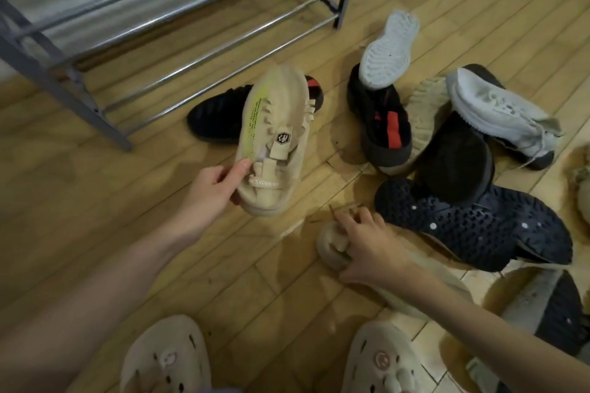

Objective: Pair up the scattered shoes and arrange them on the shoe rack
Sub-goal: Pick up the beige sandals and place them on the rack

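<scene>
- Fingers: left hand (212, 190) has its thumb pressed on the upper of a beige sneaker (274, 140) near the heel opening, with the other fingers hidden beneath the sole; the shoe is held off the floor, toe pointing away toward the rack.
- Right hand (367, 249) lies on a second beige shoe (335, 249) on the floor, fingers curled over its rounded end and apparently gripping; most of that shoe is hidden under the hand and forearm.
- Judgement: the two beige shoes look like a matching pair, so the step in hand is pairing them.
- Progress: the shoe rack (178, 13) shows only bare chrome bars on the visible tiers; no shoe stowed in view. Early stage.
- Left to sort: a black sneaker (214, 118) just behind the held shoe; its likely mate, the black shoe with orange tongue (383, 124), in the pile (453, 150) at right, with white sneakers, a ribbed tan sole and a dark studded sole overlapping one another.
- Room: open wood floor (95, 201) between the person and the rack's front rail gives a free path for the left hand.
- Edges: the rack's lower front bars and corner leg stand near the black sneaker; the pile crowds the right hand closely.
</scene>
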Demonstrator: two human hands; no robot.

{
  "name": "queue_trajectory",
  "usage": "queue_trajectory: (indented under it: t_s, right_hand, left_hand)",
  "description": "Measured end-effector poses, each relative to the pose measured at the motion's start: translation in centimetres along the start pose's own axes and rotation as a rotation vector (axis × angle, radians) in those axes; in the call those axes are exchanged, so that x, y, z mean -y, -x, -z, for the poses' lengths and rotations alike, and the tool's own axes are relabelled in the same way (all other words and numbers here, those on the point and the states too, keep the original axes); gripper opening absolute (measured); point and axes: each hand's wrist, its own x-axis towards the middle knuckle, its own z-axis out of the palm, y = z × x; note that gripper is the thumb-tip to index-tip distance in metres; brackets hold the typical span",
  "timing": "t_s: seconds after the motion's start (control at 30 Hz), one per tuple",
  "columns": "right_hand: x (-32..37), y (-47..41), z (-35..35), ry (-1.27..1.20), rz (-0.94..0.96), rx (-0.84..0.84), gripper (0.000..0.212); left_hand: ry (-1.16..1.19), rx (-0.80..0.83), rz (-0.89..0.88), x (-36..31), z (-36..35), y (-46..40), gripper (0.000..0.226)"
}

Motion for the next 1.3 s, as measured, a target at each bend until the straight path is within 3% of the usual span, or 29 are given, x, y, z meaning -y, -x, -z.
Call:
queue_trajectory:
  t_s: [0.13,0.27,0.4,0.53,0.63,0.77,0.9,1.03,1.17,1.3]
  right_hand:
    - [3.0,-0.3,5.0,-0.254,0.188,-0.119,0.098]
    - [7.5,-1.3,10.3,-0.289,0.517,-0.195,0.096]
    - [9.6,-3.3,11.3,0.178,0.827,-0.136,0.087]
    - [8.6,-5.9,7.3,0.621,0.923,-0.085,0.07]
    - [6.0,-7.4,3.9,0.713,0.895,-0.082,0.076]
    - [4.9,-6.7,2.4,0.474,0.738,-0.098,0.106]
    - [6.5,-4.8,2.3,-0.009,0.284,-0.317,0.098]
    - [8.3,-5.6,0.3,-0.083,-0.073,-0.28,0.118]
    - [9.1,-6.5,-1.1,-0.152,-0.153,-0.231,0.128]
    - [8.5,-5.8,-1.2,-0.502,-0.076,-0.267,0.114]
  left_hand:
    - [0.168,-0.115,0.039,-0.7,2.5,-0.8,0.031]
    - [0.169,-0.261,0.037,-0.8,5.8,-1.3,0.035]
    - [0.172,-0.346,0.05,0.2,8.6,-1.6,0.045]
    - [0.169,-0.361,0.073,1.9,10.1,-1.5,0.065]
    - [0.17,-0.361,0.074,2.8,10.0,-1.4,0.059]
    - [0.194,-0.379,0.098,3.8,8.9,-1.8,0.034]
    - [0.248,-0.377,0.098,4.3,8.0,-2.2,0.03]
    - [0.254,-0.4,0.095,4.5,7.3,-2.4,0.028]
    - [0.257,-0.414,0.088,4.3,7.2,-2.5,0.031]
    - [0.263,-0.43,0.098,4.6,7.5,-2.6,0.034]
